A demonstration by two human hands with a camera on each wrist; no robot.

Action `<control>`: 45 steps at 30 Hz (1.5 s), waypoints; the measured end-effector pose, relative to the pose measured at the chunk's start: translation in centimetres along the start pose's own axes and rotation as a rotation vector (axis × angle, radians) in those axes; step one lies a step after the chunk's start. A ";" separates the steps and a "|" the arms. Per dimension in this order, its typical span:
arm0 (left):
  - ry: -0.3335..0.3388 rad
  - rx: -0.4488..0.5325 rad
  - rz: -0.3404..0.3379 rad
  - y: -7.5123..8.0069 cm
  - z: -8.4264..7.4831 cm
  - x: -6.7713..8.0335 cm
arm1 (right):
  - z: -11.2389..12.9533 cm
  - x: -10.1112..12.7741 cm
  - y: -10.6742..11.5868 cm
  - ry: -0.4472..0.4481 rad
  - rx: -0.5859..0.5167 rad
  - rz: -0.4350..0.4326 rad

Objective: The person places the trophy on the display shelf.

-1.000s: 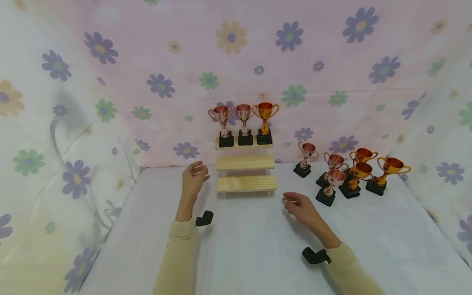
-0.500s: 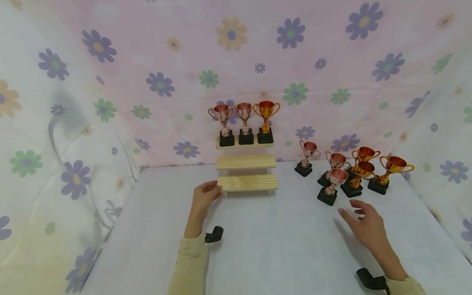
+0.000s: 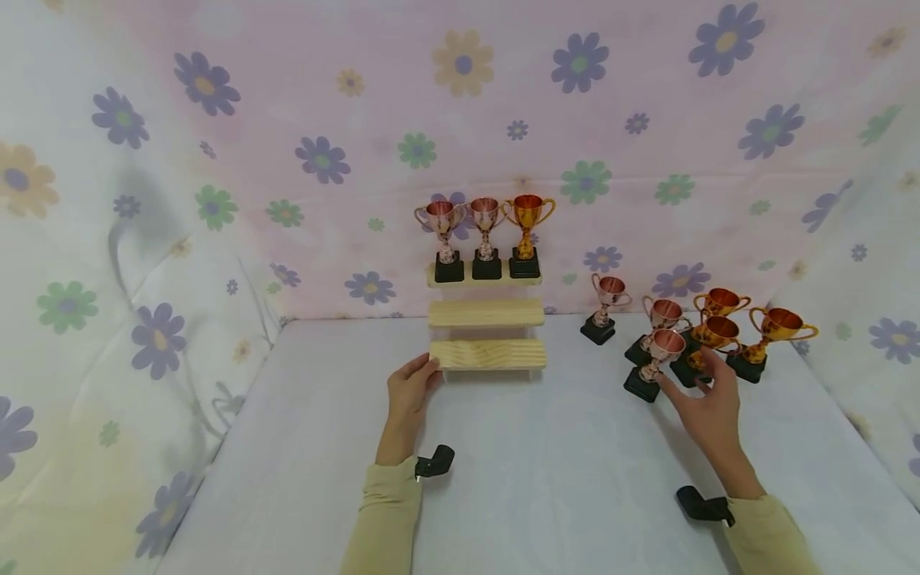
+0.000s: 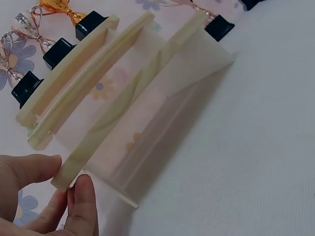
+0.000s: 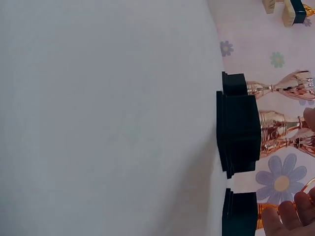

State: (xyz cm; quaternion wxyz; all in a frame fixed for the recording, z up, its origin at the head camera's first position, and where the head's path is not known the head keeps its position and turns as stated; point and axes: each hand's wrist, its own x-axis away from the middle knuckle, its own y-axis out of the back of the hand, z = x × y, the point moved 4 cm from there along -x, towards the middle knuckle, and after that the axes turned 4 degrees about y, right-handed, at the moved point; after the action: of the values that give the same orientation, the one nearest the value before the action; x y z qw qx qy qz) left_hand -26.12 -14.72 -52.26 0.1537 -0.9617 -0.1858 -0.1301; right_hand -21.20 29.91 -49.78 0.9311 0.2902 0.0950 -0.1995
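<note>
At the left end of the three-step wooden display stand [image 3: 489,355], my left hand [image 3: 408,398] pinches the lowest board, thumb on top and fingers below, as the left wrist view shows. My right hand [image 3: 713,415] reaches in among the trophies on the right with its fingers spread. Its thumb is by the stem of the front rose-gold trophy [image 3: 667,345], and its fingers are by a gold trophy [image 3: 720,329]; firm contact cannot be told. In the right wrist view, the fingertips [image 5: 289,212] overlap the gold trophy, while both trophies' black bases stand on the cloth.
Two rose-gold trophies [image 3: 485,216] and a gold cup [image 3: 528,214] stand on the top board. More trophies stand around my right hand, including a rose-gold one [image 3: 611,294] set apart and a gold one [image 3: 780,323] at far right. Flowered cloth [image 3: 345,184] rises behind.
My left hand has come down from beside the stand and taken hold of its lowest board. My right hand has moved right, then forward to the trophies.
</note>
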 end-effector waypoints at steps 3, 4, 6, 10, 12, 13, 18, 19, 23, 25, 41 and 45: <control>0.007 0.004 0.003 0.0 0.0 0.2 | 0.3 -0.4 -0.4 -0.021 -0.034 -0.013; 0.009 0.014 0.006 -0.1 0.1 0.3 | 0.4 -0.6 -0.5 -0.020 -0.045 -0.019; 0.011 0.034 0.006 -0.1 0.1 0.4 | 0.5 -0.7 -0.7 -0.016 -0.069 -0.023; 0.003 0.073 -0.001 -0.2 0.3 0.3 | 1.0 -1.0 -1.0 -0.002 -0.095 -0.034; -0.001 0.081 -0.010 -0.3 0.3 0.3 | 1.2 -1.0 -1.2 -0.008 -0.104 -0.036; -0.006 0.082 -0.011 -0.3 0.4 0.2 | 1.3 -1.0 -1.3 -0.010 -0.111 -0.038; -0.006 0.088 -0.019 -0.3 0.4 0.2 | 2.0 -0.9 -1.8 0.020 -0.132 -0.045; -0.005 0.091 -0.021 -0.2 0.4 0.2 | 2.2 -0.8 -1.9 0.031 -0.127 -0.046; -0.015 0.107 -0.034 -0.2 0.4 0.3 | 2.7 -0.7 -2.4 0.060 -0.088 -0.050; -0.022 0.117 -0.042 -0.2 0.3 0.4 | 2.9 -0.8 -2.6 0.059 -0.068 -0.053; -0.037 0.127 -0.061 -0.7 0.5 0.7 | 4.2 -1.6 -4.1 0.077 -0.071 -0.143; -0.042 0.123 -0.066 -0.6 0.5 0.6 | 4.6 -1.6 -3.9 0.098 -0.095 -0.163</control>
State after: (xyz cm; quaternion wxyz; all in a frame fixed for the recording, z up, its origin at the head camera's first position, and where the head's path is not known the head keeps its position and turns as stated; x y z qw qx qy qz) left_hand -25.70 -13.86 -52.41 0.2043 -0.9463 -0.2282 -0.1033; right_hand -24.04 24.78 -47.55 0.9187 0.2466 0.1730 -0.2554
